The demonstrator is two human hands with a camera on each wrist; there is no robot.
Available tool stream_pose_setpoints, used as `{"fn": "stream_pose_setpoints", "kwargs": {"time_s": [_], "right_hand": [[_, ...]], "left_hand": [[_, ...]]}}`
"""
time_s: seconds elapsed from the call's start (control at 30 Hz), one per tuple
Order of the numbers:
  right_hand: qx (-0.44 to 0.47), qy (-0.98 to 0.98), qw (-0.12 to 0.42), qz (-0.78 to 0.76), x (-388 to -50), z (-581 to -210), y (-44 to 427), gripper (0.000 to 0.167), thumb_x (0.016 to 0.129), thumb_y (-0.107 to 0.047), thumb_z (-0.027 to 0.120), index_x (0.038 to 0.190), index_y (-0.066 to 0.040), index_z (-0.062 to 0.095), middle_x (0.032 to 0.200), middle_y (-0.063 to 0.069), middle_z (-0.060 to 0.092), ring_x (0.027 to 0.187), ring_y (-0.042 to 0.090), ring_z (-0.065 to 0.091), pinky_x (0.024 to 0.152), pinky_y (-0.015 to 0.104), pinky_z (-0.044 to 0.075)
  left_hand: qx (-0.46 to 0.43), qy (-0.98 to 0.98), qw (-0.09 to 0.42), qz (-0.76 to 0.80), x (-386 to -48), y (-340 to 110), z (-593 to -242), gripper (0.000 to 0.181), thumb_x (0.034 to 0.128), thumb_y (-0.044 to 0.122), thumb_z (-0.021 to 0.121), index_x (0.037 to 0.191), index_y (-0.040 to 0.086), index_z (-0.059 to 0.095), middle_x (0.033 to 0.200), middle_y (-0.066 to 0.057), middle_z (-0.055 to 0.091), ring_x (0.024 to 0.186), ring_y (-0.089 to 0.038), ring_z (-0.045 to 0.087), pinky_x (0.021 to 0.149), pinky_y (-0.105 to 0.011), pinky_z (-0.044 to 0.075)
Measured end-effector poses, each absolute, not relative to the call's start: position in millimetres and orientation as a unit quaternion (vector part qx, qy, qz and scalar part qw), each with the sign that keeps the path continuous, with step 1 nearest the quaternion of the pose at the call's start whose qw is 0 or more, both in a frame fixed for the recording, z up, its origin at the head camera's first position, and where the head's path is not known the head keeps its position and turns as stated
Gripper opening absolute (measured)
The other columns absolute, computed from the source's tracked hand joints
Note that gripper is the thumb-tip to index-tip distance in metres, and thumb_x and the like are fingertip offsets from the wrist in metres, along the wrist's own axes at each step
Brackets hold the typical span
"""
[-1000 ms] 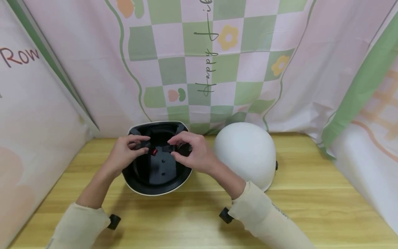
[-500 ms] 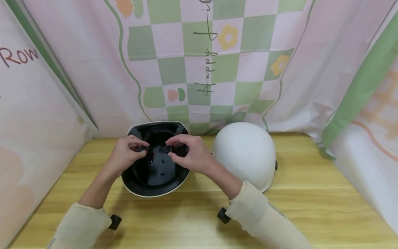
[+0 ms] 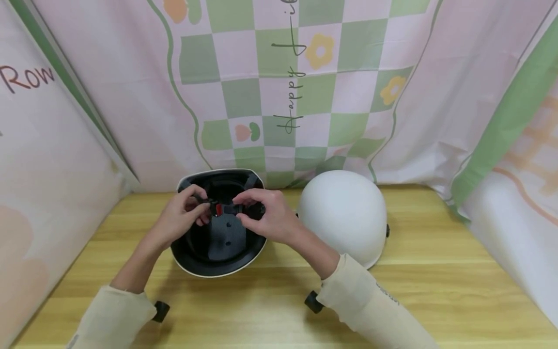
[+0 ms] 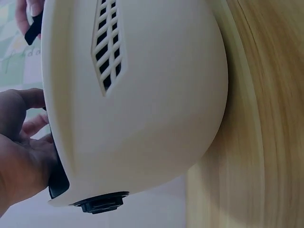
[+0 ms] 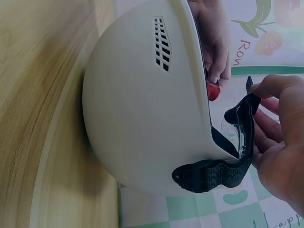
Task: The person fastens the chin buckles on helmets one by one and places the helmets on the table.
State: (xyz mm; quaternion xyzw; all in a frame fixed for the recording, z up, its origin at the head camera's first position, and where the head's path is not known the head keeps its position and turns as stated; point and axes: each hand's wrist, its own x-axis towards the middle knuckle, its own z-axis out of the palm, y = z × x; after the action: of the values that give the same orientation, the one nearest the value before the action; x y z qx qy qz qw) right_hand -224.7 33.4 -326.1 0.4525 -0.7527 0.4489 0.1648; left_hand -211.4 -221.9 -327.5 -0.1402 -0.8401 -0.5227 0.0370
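Note:
An upturned cream-white helmet [image 3: 227,246] rests on the table, its black lining facing up. Over its opening, my left hand [image 3: 183,215] pinches a black chin-strap buckle with a red part [image 3: 219,210]. Opposite it, my right hand [image 3: 272,215] pinches the other black chin strap [image 5: 246,116] between thumb and fingers. In the right wrist view the red buckle part [image 5: 213,90] and the right strap's end are apart. The left wrist view has the helmet's shell [image 4: 147,118] hiding most of what the left hand holds.
A second white helmet [image 3: 344,218] sits dome-up on the wooden table [image 3: 244,310], just right of the first. A patterned curtain [image 3: 279,97] hangs behind. Black wrist cameras [image 3: 161,311] stick out from both sleeves.
The left hand has turned the buckle so its red part now shows, facing the right strap. The right hand has shifted slightly left, still holding its strap.

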Motion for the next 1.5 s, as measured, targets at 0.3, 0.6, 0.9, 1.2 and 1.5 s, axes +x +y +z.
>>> {"fn": "stream_pose_setpoints", "kwargs": {"time_s": [0.3,0.6,0.9,1.2,1.5], "right_hand": [[0.443,-0.764,0.167,0.438,-228,-327,32,0.023,0.087,-0.001,0.078,0.11,0.0,0.075,0.106,0.011,0.076,0.093,0.02,0.07,0.086,0.03,0.058],[0.438,-0.774,0.183,0.419,-231,-328,27,0.023,0.086,-0.003,0.08,0.109,0.0,0.076,0.103,0.009,0.077,0.09,0.019,0.071,0.084,0.029,0.058],[0.436,-0.775,0.167,0.425,-232,-331,20,0.024,0.085,-0.003,0.082,0.107,-0.001,0.076,0.1,0.009,0.076,0.083,0.016,0.07,0.079,0.024,0.059],[0.414,-0.754,0.139,0.492,-233,-335,18,0.025,0.084,0.0,0.084,0.107,0.002,0.076,0.102,0.012,0.074,0.085,0.018,0.072,0.077,0.022,0.06],[0.396,-0.755,0.16,0.497,-231,-336,18,0.024,0.084,-0.003,0.085,0.106,-0.002,0.077,0.098,0.009,0.076,0.083,0.016,0.069,0.073,0.025,0.059]], "left_hand": [[-0.169,-0.817,0.007,-0.551,-212,-227,-328,0.032,0.1026,-0.005,0.053,0.134,-0.008,0.058,0.094,-0.016,0.069,0.081,-0.023,0.07,0.076,-0.032,0.061],[-0.174,-0.724,-0.027,-0.667,-206,-231,-325,0.027,0.0993,-0.011,0.058,0.122,0.003,0.06,0.112,-0.008,0.069,0.092,-0.017,0.074,0.087,-0.031,0.06],[-0.159,-0.695,-0.039,-0.7,-203,-228,-325,0.029,0.0971,-0.004,0.068,0.126,-0.005,0.065,0.104,-0.008,0.071,0.089,-0.018,0.076,0.089,-0.032,0.06],[-0.145,-0.695,-0.033,-0.703,-203,-226,-328,0.025,0.0962,-0.007,0.068,0.111,0.013,0.072,0.092,-0.005,0.075,0.082,-0.016,0.076,0.085,-0.031,0.061],[-0.15,-0.702,-0.035,-0.695,-203,-221,-327,0.025,0.0952,-0.006,0.07,0.108,0.015,0.075,0.091,-0.003,0.076,0.081,-0.014,0.076,0.082,-0.031,0.062]]}}
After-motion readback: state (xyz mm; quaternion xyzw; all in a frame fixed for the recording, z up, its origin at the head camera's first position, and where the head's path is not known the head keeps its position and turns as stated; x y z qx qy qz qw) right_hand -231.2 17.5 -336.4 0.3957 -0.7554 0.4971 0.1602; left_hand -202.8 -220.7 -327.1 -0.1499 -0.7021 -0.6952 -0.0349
